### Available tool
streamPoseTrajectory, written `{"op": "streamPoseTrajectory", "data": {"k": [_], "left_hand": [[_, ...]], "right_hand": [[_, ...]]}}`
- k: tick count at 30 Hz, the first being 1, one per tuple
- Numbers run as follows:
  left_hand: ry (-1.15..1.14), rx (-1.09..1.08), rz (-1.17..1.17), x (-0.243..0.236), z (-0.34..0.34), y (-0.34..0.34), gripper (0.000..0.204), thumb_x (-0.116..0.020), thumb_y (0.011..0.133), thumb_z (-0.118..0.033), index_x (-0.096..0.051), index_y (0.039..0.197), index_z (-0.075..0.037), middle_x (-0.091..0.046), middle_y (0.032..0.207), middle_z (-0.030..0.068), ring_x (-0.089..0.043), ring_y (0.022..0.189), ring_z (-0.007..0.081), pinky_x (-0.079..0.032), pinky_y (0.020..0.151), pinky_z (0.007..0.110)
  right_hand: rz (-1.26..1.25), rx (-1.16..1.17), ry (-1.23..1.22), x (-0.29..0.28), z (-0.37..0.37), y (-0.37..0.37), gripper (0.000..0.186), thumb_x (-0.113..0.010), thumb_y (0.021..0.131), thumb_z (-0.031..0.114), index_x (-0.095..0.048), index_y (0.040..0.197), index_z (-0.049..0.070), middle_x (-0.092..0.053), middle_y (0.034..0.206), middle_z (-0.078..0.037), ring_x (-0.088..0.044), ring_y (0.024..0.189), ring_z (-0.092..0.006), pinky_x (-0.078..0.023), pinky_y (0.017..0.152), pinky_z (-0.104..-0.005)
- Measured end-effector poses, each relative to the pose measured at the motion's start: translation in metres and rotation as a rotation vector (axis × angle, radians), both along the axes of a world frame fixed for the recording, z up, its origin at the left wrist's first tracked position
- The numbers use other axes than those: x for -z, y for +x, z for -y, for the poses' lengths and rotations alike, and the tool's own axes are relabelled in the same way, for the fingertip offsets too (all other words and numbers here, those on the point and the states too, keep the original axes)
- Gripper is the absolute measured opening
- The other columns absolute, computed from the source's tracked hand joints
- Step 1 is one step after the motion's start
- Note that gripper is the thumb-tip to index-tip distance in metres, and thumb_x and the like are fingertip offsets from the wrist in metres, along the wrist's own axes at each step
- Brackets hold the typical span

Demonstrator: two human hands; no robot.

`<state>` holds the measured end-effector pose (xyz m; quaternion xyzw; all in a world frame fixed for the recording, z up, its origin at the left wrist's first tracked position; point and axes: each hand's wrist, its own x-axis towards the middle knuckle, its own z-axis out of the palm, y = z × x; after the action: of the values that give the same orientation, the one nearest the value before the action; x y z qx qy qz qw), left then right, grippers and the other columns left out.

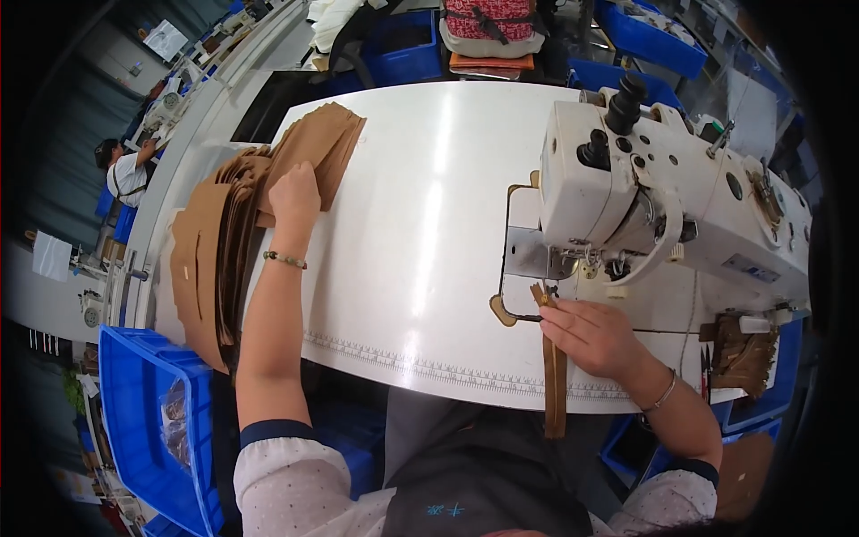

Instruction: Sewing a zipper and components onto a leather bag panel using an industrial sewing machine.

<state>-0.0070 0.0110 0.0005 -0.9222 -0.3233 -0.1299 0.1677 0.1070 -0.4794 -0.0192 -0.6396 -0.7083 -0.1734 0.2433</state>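
Note:
At the table's far left, my left hand (295, 192) is closed on the near edge of a stack of flat brown fabric pieces (327, 148). Whether it pinches one piece or several is hidden by the fingers. Beside it, a thicker pile of brown cut pieces (201, 259) hangs over the left edge. My right hand (591, 336) holds a brown zipper (556, 385) near its upper end, just in front of the sewing machine's needle area. The zipper's lower end hangs past the table's front edge. The white sewing machine (608, 192) stands at the right.
A white tabletop (403, 233) with a printed ruler along its front edge lies between my hands. A blue bin (157, 430) stands at the lower left. Brown pieces (743, 358) lie at the right by red-handled scissors (705, 367). Another person (130, 170) sits far left.

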Motion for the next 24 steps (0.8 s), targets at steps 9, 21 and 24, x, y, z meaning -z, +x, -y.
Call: {"op": "streamPoseTrajectory", "data": {"k": [9, 21, 24], "left_hand": [[-1.489, 0.191, 0.6, -0.039, 0.036, -0.015, 0.021, -0.051, 0.102, -0.004, -0.07, 0.111, -0.003, -0.076, 0.097, 0.0069, -0.075, 0.086, 0.0227, -0.061, 0.077, 0.036], [-2.238, 0.016, 0.151, -0.01, 0.196, -0.091, 0.028, -0.056, 0.102, -0.001, -0.057, 0.129, -0.003, -0.067, 0.112, 0.0043, -0.067, 0.096, 0.0088, -0.057, 0.082, 0.024], [-2.399, 0.17, 0.261, -0.015, 0.217, -0.094, 0.032, -0.061, 0.102, -0.009, -0.054, 0.133, -0.006, -0.064, 0.115, -0.0002, -0.064, 0.101, 0.0061, -0.054, 0.086, 0.025]], "right_hand": [[0.017, 0.077, -0.006, -0.002, -0.003, 0.001, 0.021, -0.074, 0.077, 0.009, -0.071, 0.098, 0.006, -0.072, 0.112, -0.006, -0.07, 0.1, -0.0227, -0.057, 0.072, -0.0311], [-0.085, 0.141, 0.018, 0.003, -0.004, 0.004, 0.023, -0.074, 0.071, 0.009, -0.066, 0.091, 0.006, -0.07, 0.111, -0.007, -0.068, 0.111, -0.0245, -0.055, 0.079, -0.0363], [-0.141, 0.141, -0.018, 0.004, -0.003, 0.005, 0.021, -0.077, 0.071, 0.009, -0.063, 0.085, 0.005, -0.07, 0.11, -0.009, -0.068, 0.105, -0.0294, -0.058, 0.081, -0.0401]]}}
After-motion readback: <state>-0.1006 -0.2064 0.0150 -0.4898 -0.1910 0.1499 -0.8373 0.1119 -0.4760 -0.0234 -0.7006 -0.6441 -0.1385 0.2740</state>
